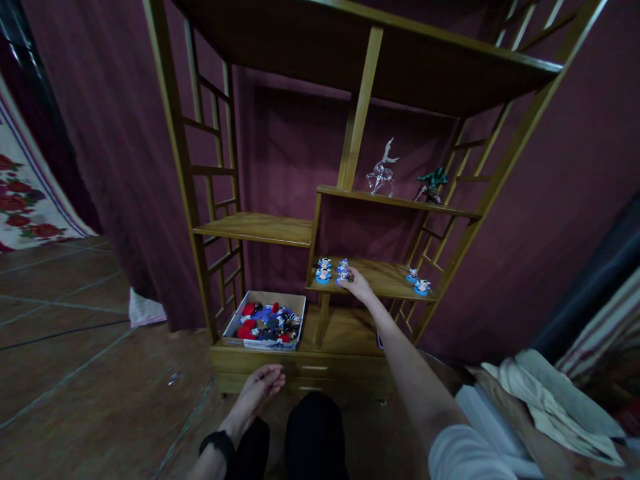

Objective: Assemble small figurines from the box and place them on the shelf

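My right hand (357, 284) reaches out to the low shelf (380, 279) of a wooden shelf unit, fingers closed around a small blue-based figurine (343, 278). Three more such figurines (324, 271) stand in a cluster just left of it. Two others (417, 283) stand at the shelf's right end. My left hand (261, 388) rests low by my knee, fingers loosely together, holding nothing. It hangs in front of the unit's base, below a cardboard box (264, 319) full of red, blue and dark small toys.
A glass horse figure (381, 171) and a dark green figure (432, 184) stand on the shelf above. Maroon curtain hangs behind the unit. Tiled floor spreads left, with a floral cloth (25, 200). Crumpled fabric (545, 393) lies at lower right.
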Motion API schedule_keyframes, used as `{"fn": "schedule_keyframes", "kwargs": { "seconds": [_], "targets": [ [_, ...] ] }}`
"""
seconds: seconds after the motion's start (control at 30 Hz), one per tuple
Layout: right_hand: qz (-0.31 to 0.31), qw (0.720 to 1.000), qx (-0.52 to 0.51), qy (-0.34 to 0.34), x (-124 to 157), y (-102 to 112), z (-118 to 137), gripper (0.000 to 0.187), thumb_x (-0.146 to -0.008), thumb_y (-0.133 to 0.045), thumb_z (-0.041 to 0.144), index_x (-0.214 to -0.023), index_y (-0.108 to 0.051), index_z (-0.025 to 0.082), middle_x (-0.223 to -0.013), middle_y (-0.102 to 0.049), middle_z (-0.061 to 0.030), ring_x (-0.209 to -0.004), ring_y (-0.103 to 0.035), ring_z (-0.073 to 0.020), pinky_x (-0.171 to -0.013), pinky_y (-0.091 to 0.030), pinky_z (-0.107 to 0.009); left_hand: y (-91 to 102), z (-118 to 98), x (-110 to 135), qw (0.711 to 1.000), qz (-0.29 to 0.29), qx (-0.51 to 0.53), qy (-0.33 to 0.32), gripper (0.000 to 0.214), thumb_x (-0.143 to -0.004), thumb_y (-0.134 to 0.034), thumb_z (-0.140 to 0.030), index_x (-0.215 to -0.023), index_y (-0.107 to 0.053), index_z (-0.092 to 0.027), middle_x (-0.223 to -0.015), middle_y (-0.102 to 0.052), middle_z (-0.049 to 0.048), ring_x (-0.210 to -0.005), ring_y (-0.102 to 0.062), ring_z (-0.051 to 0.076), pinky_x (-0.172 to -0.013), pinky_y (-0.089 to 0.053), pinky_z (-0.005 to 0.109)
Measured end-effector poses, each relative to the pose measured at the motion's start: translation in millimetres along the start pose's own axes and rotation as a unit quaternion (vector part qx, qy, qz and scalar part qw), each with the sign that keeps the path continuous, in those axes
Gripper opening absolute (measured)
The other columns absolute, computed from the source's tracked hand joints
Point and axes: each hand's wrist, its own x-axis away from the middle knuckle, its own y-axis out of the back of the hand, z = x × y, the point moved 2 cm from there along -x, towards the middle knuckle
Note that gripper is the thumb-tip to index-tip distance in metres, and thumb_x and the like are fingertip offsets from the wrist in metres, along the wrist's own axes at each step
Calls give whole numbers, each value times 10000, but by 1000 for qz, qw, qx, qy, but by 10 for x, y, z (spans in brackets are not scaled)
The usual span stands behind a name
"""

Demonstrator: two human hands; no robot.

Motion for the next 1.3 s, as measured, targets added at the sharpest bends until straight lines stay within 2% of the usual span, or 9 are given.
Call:
{"fn": "schedule_keyframes", "kwargs": {
  "seconds": [0.1,0.3,0.47,0.57,0.67,0.8,0.9,1.1,1.3],
  "targets": [
    [11,999,38,12,25,4,22,583,-483,-741,171,-1046,-594,193,-934,-656,-32,-842,-589,-177,-839,-423,-330,-1,15,-16,1000,6,2,1,350,-512,-778,-305,-785,-646,-130,-701,-674,77,-615,-632,153,-589,-469,243],
    [5,992,129,10,10,15,26,526,-541,-712,218,-1050,-585,208,-910,-657,-26,-813,-588,-187,-804,-425,-340,-4,27,-17,1000,14,10,1,360,-510,-779,-303,-795,-640,-132,-695,-675,71,-608,-629,145,-584,-465,235],
    [4,990,139,14,28,50,22,500,-552,-704,234,-1038,-588,206,-918,-655,-29,-833,-584,-191,-809,-421,-341,3,21,-15,1000,8,7,4,359,-508,-780,-305,-790,-639,-136,-690,-674,68,-607,-627,142,-579,-461,227],
    [10,993,117,19,29,52,19,499,-534,-718,234,-1017,-597,203,-906,-654,-26,-839,-583,-189,-825,-417,-339,-4,17,-11,1000,9,2,4,361,-506,-779,-312,-788,-639,-135,-695,-674,70,-614,-627,142,-585,-460,227],
    [23,999,38,-1,-18,74,2,523,-542,-718,263,-1041,-575,192,-882,-650,-24,-818,-591,-170,-813,-432,-315,-12,11,1,1000,10,-6,8,377,-504,-776,-335,-793,-640,-135,-715,-677,75,-627,-630,149,-601,-464,237],
    [-43,995,-73,-48,-173,218,-61,436,-651,-623,349,-1040,-546,168,-866,-634,-35,-785,-593,-143,-796,-450,-294,-13,0,13,1000,10,-15,5,401,-500,-771,-369,-799,-642,-135,-718,-675,75,-637,-628,158,-609,-465,248],
    [-75,993,-66,-67,-333,309,-139,435,-621,-635,281,-1025,-533,158,-882,-619,-39,-790,-589,-140,-809,-452,-300,-12,-2,6,1000,13,-29,1,417,-508,-763,-391,-818,-646,-137,-739,-677,82,-664,-631,168,-630,-467,256],
    [21,999,14,-48,-625,152,-289,485,-581,-633,129,-1049,-510,162,-946,-617,-53,-878,-584,-156,-860,-443,-343,-25,6,-20,998,25,-54,5,404,-553,-728,-422,-840,-650,-148,-771,-680,81,-687,-629,168,-651,-467,260],
    [79,997,7,-17,-745,-42,-375,460,-557,-621,56,-998,-556,171,-918,-642,-23,-871,-599,-157,-893,-437,-345,-32,-26,-2,997,25,-74,0,405,-555,-720,-445,-836,-657,-160,-772,-684,76,-694,-628,172,-654,-464,260]
  ]
}}
